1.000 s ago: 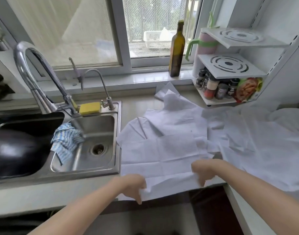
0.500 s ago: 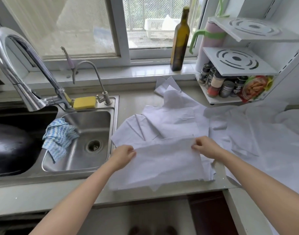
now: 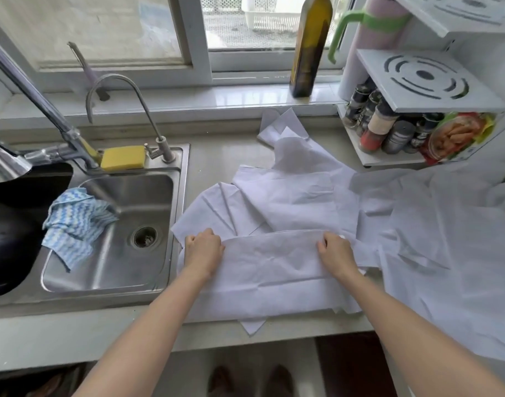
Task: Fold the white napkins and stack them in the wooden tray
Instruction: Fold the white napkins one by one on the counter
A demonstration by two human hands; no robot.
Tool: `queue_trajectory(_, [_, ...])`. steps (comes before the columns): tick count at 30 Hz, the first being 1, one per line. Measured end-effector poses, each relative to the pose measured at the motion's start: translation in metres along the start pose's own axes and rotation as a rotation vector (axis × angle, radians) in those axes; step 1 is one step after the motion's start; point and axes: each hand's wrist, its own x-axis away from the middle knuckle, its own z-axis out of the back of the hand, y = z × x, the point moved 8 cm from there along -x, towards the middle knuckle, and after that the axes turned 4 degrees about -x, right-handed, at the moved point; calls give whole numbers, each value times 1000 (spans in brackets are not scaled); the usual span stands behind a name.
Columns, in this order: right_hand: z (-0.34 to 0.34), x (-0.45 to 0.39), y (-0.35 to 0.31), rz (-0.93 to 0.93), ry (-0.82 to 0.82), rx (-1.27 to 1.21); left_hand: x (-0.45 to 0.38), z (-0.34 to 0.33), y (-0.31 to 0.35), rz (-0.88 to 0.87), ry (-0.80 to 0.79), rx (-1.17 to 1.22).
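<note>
Gripping folded napkin (image 3: 271, 270) with 2 hands.

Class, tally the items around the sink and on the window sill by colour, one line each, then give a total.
Yellow: 1, sponge
Blue-and-white: 1, dishcloth
Dark green: 1, glass bottle
Black: 1, pan
Total: 4

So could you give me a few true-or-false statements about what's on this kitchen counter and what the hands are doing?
1. Both hands, the left hand and the right hand, grip the far edge of one white napkin. True.
2. A yellow sponge sits on the sink rim. True.
3. The blue-and-white cloth lies on the windowsill. False: it hangs in the sink.
4. The dark glass bottle lies on its side. False: it stands upright on the sill.
5. A wooden tray holds folded napkins. False: no tray is visible.
</note>
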Motion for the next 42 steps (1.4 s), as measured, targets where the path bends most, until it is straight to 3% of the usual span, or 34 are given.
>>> queue_trajectory(11, [-4, -1, 10, -37, 87, -55, -12, 3, 1, 24, 2, -68])
queue_trajectory(17, [-4, 0, 7, -30, 76, 0, -5, 5, -4, 52, 21, 32])
queue_trajectory(22, [3, 48, -48, 389, 346, 134, 46, 29, 4, -7, 414, 329])
queue_trajectory(25, [-51, 91, -71, 601, 215, 166, 85, 15, 30, -112, 492, 346])
queue_trajectory(27, [-93, 108, -68, 619, 15, 196, 99, -10, 45, -163, 420, 320])
queue_trajectory(29, [-121, 112, -50, 564, -115, 248, 103, -43, 51, -180, 236, 246])
queue_trajectory(31, [-126, 106, -34, 543, -111, 310, 102, -67, 46, -191, 125, 143])
queue_trajectory(35, [-106, 79, -16, 474, -99, 365, 90, -76, 31, -189, 68, 47])
queue_trajectory(40, [-70, 66, 36, 200, -68, 340, 85, -80, 15, -109, -72, 60])
queue_trajectory(42, [-53, 68, 49, 93, -49, 219, 79, -75, 20, -111, -156, 84])
